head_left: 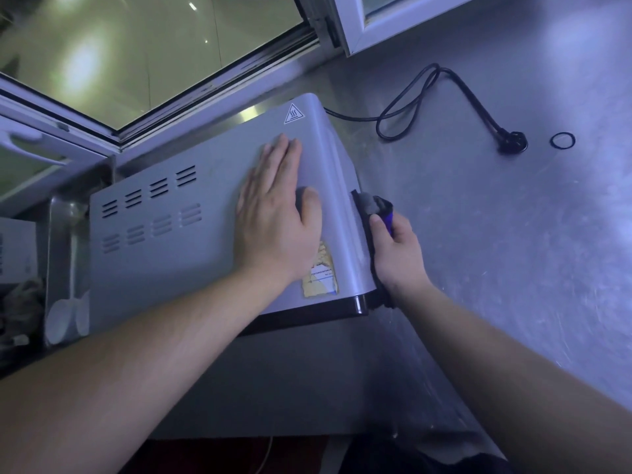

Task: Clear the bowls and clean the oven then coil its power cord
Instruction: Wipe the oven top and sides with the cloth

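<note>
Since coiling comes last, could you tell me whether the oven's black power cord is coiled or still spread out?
Spread out: the black power cord lies in one loose loop on the steel counter, its plug free.

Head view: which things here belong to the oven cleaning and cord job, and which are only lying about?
Belong to the job:
oven, steadied by the left hand
cloth, gripped by the right hand
power cord, lying loose on the counter

Only lying about:
black ring
white spoon in the metal tray
</note>
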